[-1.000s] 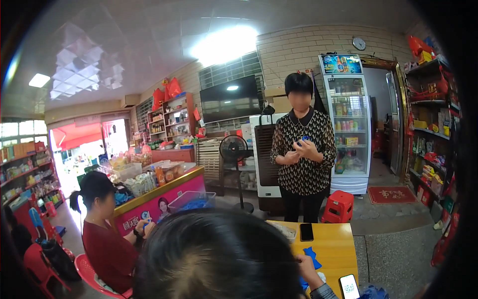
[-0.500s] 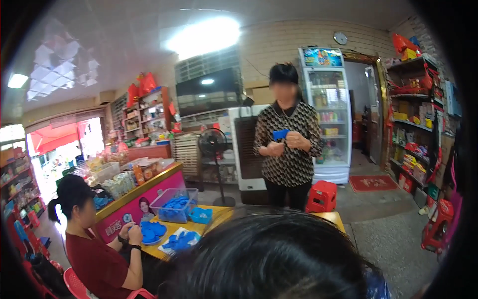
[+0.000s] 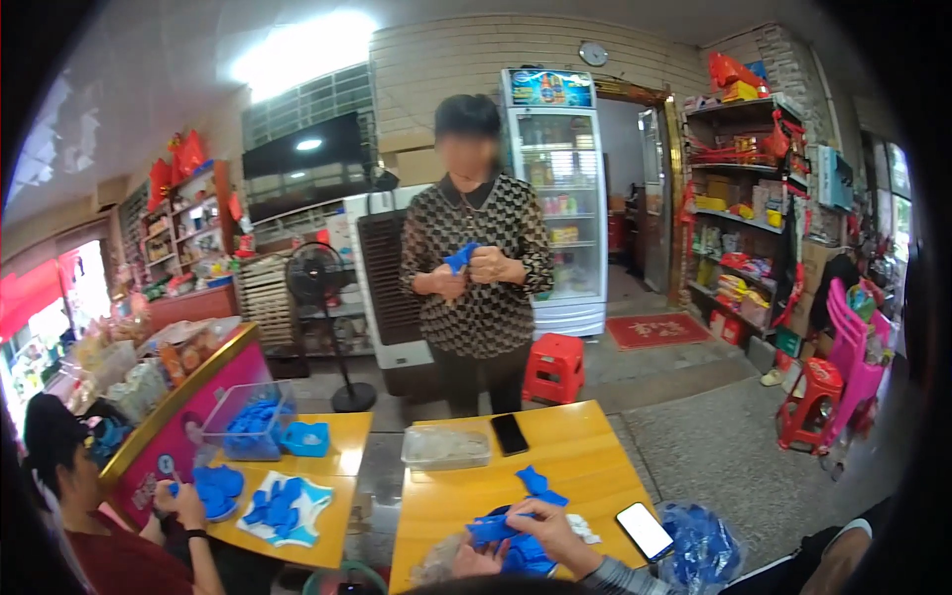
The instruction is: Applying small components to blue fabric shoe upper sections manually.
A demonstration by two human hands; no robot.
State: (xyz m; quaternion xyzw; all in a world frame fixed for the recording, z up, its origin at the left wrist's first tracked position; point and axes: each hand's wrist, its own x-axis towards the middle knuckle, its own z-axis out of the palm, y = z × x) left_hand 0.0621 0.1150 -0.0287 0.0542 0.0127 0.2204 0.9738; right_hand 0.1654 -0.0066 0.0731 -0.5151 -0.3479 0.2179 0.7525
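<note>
Pinching: right-hand grip (image 3: 542,526), thumb and fingers together, clamped on a blue piece (image 3: 488,530) over the near end of the yellow surface (image 3: 585,436)!
Opposite hand: left-hand grip (image 3: 480,559), low and right up against that same blue piece; whether it is closed on it, cannot tell from here.
Under the hands: a blue heap (image 3: 531,558), with a white crumpled item (image 3: 583,529) just beside it.
Straight ahead: a loose blue scrap (image 3: 540,486), and beyond it a dark phone (image 3: 510,434) near a clear container (image 3: 446,446).
Right edge: a lit phone (image 3: 645,532), screen glowing white, and a clear bag (image 3: 699,545) showing blue beside the surface.
Beyond the surface: a standing person (image 3: 476,317) in a patterned top, both hands up at another blue item (image 3: 461,258).
Far left: a seated person (image 3: 124,550) in dark red, and on a second surface (image 3: 342,446), a clear tub (image 3: 218,433) of blue pieces.
</note>
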